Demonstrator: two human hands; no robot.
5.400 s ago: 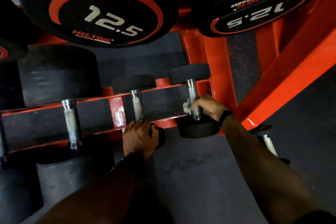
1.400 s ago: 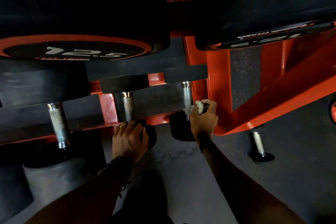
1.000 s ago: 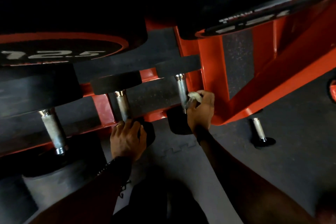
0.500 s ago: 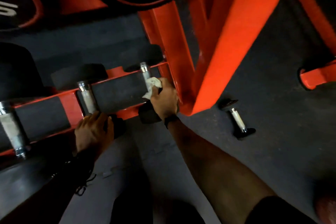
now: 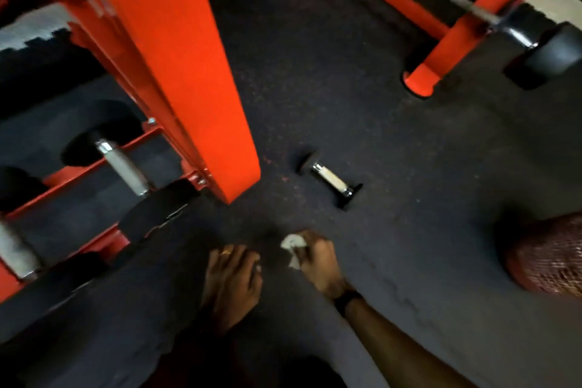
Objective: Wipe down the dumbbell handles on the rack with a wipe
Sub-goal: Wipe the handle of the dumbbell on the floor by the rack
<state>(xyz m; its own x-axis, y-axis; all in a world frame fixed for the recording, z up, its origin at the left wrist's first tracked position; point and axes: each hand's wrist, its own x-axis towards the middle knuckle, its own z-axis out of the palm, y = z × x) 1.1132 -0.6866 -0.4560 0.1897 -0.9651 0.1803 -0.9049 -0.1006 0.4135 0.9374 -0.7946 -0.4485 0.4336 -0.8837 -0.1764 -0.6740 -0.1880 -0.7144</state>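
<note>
- Hands have left the orange steel dumbbell rack (image 5: 176,50): the right hand (image 5: 315,260), fingers curled round a crumpled white wipe (image 5: 291,246), now hangs over the dark rubber floor mat (image 5: 393,151); the left hand (image 5: 231,280) is loosely spread and empty.
- Rightmost racked chrome dumbbell handle (image 5: 124,168) looks finished.
- Small black dumbbell (image 5: 330,181) lies ahead on the mat, probably next; nothing blocks it.

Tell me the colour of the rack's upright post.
Bright orange-red, seen best in the head view: the rack's upright post slants down to the dark floor mat.
</note>
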